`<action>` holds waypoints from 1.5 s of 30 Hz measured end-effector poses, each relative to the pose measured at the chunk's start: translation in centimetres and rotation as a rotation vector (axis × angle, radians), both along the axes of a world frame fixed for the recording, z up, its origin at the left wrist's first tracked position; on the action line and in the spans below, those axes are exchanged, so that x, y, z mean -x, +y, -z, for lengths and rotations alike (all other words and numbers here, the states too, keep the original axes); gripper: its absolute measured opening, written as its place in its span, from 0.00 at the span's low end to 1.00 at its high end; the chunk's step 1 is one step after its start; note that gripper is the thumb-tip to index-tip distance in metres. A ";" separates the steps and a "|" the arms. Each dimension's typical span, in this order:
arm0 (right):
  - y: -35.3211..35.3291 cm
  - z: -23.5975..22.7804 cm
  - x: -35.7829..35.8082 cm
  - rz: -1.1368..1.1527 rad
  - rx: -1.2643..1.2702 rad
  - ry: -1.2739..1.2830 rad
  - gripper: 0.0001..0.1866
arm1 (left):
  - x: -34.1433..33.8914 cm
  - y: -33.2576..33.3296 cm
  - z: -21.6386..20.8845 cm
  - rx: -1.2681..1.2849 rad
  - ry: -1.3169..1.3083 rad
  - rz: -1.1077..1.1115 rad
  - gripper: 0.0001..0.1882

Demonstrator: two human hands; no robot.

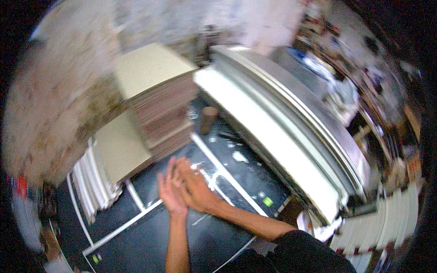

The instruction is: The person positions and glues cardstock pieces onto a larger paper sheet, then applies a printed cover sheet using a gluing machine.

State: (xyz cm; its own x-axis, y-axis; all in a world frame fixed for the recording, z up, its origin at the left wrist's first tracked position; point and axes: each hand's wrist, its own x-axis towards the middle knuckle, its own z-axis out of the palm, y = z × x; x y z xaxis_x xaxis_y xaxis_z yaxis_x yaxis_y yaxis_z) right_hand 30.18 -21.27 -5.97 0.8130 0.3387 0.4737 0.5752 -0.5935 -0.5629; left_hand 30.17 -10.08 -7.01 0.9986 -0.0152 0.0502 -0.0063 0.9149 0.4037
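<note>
Fingers (172,165) of L hand (172,196) & R hand (196,191) extended, unclenched, hands touching over blk tabletop (136,238); any txt too blurry.

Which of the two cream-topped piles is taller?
The right-hand pile, nearer the long white ledge. Its brown side rises much higher, so its top sits well above the left-hand pile's.

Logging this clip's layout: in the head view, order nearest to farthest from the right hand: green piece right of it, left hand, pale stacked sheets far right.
1. Left hand: beside the right hand, on its left.
2. Green piece: right, on the dark surface.
3. Pale stacked sheets: far right of the picture.
</note>
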 end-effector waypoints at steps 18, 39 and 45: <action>-35.9 8.6 38.3 0.931 0.010 0.543 0.19 | 1.6 -1.4 -0.5 -0.763 -0.049 -0.058 0.34; -48.1 11.3 38.0 1.280 0.270 0.555 0.20 | 2.6 -2.2 0.0 -1.128 -0.170 -0.092 0.33; -48.9 10.8 38.6 1.543 -0.104 0.221 0.14 | 3.2 -2.3 -1.0 -1.217 -0.153 -0.136 0.33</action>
State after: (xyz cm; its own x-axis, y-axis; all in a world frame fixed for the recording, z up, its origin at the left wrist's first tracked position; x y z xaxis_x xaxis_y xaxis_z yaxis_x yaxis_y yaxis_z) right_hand -8.41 -70.21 -16.73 0.3846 -0.8829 0.2695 -0.6271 -0.4641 -0.6256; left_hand 26.97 -12.34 -6.01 0.9809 -0.0302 0.1921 -0.1937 -0.0680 0.9787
